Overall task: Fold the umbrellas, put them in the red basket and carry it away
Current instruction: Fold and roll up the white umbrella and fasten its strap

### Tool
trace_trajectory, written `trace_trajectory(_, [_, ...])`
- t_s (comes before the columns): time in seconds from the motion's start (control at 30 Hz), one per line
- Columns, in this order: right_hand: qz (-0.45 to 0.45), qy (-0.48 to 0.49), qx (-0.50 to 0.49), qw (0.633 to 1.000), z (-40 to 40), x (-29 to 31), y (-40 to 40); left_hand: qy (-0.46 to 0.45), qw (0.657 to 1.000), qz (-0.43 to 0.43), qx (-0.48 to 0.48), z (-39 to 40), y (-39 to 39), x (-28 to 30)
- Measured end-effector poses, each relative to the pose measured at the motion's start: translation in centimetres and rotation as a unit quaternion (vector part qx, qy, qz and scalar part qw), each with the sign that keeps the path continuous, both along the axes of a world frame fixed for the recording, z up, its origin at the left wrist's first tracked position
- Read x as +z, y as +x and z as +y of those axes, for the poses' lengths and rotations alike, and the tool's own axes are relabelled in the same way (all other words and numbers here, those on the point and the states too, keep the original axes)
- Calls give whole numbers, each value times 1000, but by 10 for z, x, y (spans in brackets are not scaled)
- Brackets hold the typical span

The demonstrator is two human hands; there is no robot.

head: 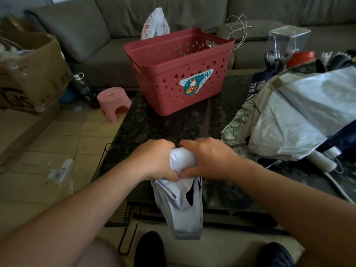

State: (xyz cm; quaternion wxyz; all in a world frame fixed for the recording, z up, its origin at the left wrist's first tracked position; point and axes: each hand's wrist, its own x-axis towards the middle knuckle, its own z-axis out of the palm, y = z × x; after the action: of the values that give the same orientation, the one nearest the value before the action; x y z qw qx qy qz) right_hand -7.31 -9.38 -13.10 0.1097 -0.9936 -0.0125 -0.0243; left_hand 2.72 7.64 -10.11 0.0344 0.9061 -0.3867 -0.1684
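**First umbrella in hand, basket unfilled**

Both hands were wrapped around one pale umbrella (181,191) at the near edge of the worktop (173,126). The left hand (156,160) and right hand (210,158) gripped its bunched upper end, fingers curled tight and thumbs meeting at the front, while the loose canopy hung below the worktop edge toward the floor. It appeared collapsed but not yet wrapped — the fabric hung slack.

The basket (179,74) stood upright further back on the worktop, well apart from the hands. Nothing could be seen inside it, though its floor was only partly visible.

To the right lay a heap of umbrellas (289,120), silver, green-patterned and navy, canopies spread and unfolded.

Judgement: the task was at an early stage. Folding of one umbrella was in progress; the heap, the loading and the carrying away all remained.
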Motion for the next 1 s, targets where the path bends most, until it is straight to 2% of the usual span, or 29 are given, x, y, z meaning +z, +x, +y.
trace_trajectory(0.1, [-8, -25, -20, 999, 5, 8, 4, -13, 1000, 19, 6, 3, -2, 5])
trace_trajectory(0.33, [74, -4, 2, 997, 13, 27, 9, -26, 992, 123, -5, 14, 2, 19])
trace_trajectory(0.4, [76, -2, -2, 997, 14, 26, 11, -26, 993, 115, -9, 18, 3, 20])
trace_trajectory(0.53, [106, 12, -8, 994, 15, 29, 17, -17, 998, 36, -56, 25, 4, 21])
trace_trajectory(0.73, [200, 59, 52, 977, 14, 41, 25, 10, 986, 142, -88, 34, 14, 27])
trace_trajectory(0.9, [151, 54, 93, 983, 14, 44, 23, 1, 981, 179, -77, 49, 31, 28])
trace_trajectory(1.0, [181, 119, 90, 972, 17, 57, 21, -18, 980, 189, -54, 58, 37, 30])
